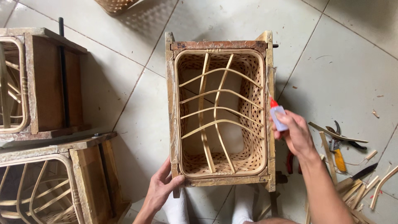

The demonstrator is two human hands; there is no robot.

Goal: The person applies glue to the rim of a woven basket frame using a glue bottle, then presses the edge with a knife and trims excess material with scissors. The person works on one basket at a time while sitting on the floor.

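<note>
- Left hand point(159, 191) clamps near corner of wooden mould frame point(170, 108), on tiled floor.
- Right hand point(293, 133) closed around small glue bottle point(277, 116), red nozzle at right rim.
- Woven bamboo basket point(253, 83) sits inside; cross strips point(219, 108) already placed, gluing seemingly underway.

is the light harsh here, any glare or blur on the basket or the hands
Head view: soft, even daylight, with faint shadows left of the wooden frame; mild sheen on the floor tiles, no strong glare; the woven basket, left hand and right hand with its glue bottle are sharp.
</note>
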